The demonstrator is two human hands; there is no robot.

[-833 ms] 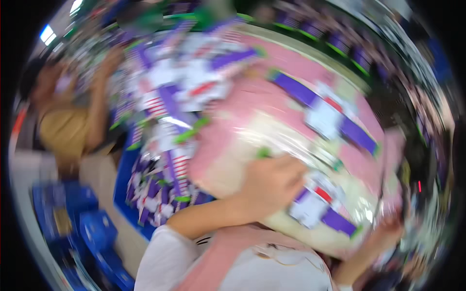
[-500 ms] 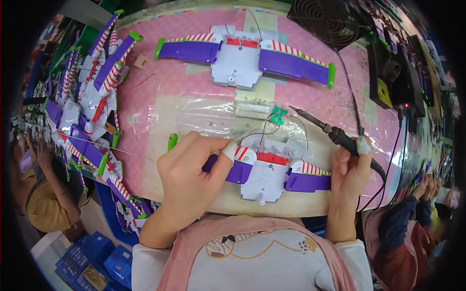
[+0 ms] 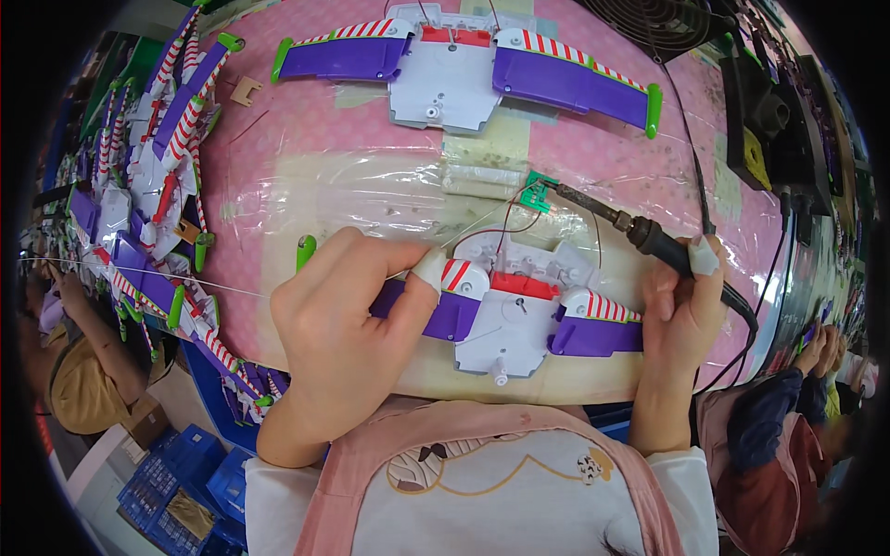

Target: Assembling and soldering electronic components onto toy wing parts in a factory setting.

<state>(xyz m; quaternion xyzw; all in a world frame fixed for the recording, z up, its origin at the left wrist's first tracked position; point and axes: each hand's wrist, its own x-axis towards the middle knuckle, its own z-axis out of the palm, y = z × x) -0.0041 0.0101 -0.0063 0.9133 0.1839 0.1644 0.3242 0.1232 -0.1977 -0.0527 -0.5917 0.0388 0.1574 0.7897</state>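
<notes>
head, left hand (image 3: pixel 343 320) pinching wire (image 3: pixel 484 220), right hand (image 3: pixel 684 310) gripping soldering iron (image 3: pixel 660 248), tip (image 3: pixel 562 189) now at board (image 3: pixel 534 195)

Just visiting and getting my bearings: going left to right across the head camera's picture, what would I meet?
Pile of purple-winged parts → left hand → small green circuit board → right hand → yellow sponge.

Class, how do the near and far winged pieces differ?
The far winged piece shows both wingtips; the right hand hides one on the near winged piece. The far piece lies beyond the green circuit board, the near piece before it. Both have white bodies, purple wings.
</notes>
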